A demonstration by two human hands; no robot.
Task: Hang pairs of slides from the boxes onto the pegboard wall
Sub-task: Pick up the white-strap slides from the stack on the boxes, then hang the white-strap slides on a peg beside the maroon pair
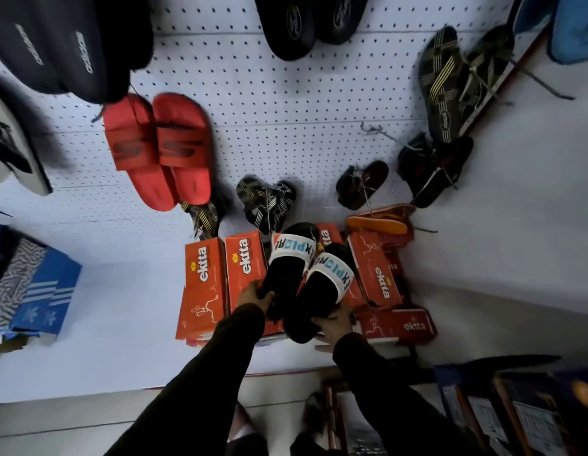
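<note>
Both hands are holding black slides with white straps over the orange boxes (205, 284): left hand (253, 296) gripping one slide (287, 268), right hand (335, 324) gripping the other slide (322, 291). Many pairs, like the red slides (157, 149), are hanging on the pegboard wall (286, 103) already. This pair is not up yet.

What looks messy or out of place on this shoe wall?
An orange slide lies flat on the stacked orange boxes instead of hanging. One dark sandal hangs alone while others hang in pairs. The boxes on the right are stacked askew.
</note>
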